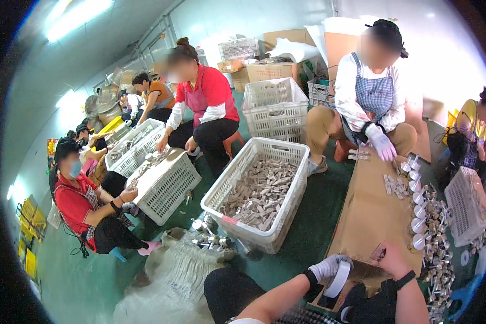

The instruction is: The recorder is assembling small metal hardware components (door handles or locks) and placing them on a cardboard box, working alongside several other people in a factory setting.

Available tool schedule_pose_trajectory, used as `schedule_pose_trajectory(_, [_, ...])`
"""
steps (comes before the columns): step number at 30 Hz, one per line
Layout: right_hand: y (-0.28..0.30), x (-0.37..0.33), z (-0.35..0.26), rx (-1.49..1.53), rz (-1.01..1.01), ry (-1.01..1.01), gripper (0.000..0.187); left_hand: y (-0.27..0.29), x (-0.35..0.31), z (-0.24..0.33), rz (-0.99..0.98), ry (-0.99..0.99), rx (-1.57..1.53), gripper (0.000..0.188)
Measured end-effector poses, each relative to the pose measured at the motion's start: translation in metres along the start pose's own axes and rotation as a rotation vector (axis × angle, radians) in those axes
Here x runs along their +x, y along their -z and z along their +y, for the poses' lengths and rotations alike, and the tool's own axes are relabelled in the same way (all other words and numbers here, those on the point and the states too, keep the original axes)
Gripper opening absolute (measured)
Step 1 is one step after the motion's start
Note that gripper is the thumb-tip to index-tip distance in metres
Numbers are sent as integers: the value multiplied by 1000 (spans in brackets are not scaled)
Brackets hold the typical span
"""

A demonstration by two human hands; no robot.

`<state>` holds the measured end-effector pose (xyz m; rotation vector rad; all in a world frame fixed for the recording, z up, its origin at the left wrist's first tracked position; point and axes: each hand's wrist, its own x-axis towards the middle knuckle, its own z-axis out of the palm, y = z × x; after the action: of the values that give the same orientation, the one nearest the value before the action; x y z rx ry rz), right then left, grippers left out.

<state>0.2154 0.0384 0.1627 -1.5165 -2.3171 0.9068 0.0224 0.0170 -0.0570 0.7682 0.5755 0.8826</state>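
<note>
My left hand [329, 265], in a pale knit glove, is closed on a white curved band [337, 281] that looks like the side of a tape roll. Bare and with a dark band at the wrist, my right hand [395, 260] is held over the near part of the cardboard-topped table [362, 216]. Its fingers pinch a small dark brownish piece [379, 251], too small to name. To the right of that hand, metal parts with round white discs [418, 227] stand in a row. Grey flat pieces [396, 186] lie farther off on the cardboard.
A white crate [302, 200] full of grey pieces stands left of the table. Across from me, a gloved co-worker's hand [380, 143] rests over the far end. Metal parts pile [440, 270] along the right edge. A plastic sack [173, 281] lies on the floor at left.
</note>
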Motion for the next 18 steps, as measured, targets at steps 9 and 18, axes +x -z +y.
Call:
schedule_pose_trajectory(9, [9,-1,5,160,142,-48,27,-22,2,31,52,67,3,15])
schedule_pose_trajectory(18, [-1,1,18,134,89,-9,29,-13,-3,19,28,-48,131,13])
